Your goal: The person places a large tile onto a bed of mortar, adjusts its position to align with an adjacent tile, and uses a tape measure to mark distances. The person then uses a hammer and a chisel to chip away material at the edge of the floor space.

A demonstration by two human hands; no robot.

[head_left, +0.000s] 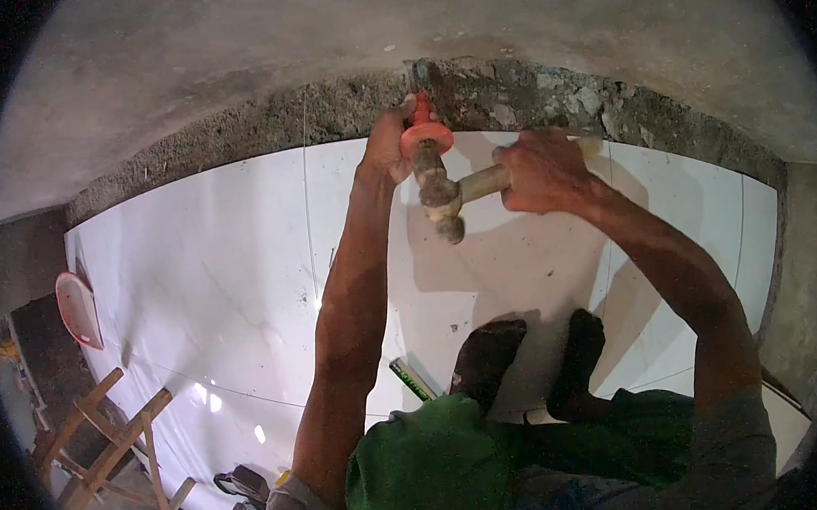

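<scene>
My left hand (387,148) is wrapped round a chisel (427,138) with an orange-red grip and a round hand guard. The chisel points away from me at the rough grey strip (502,98) along the base of the wall; its tip is hard to make out there. A worn hammer (439,193) has its wooden handle closed in my right hand (546,174). Its head lies in line with the chisel, just on my side of the guard, and seems to touch the chisel's struck end, which it hides.
Large white tiles or panels (221,248) stretch beneath my hands, with my dark-covered feet (489,355) on them. A green-edged level or bar (411,380) lies near my left foot. At left are a pink-rimmed basin (77,311), a wooden frame (112,451) and a dark bag-like item (245,485).
</scene>
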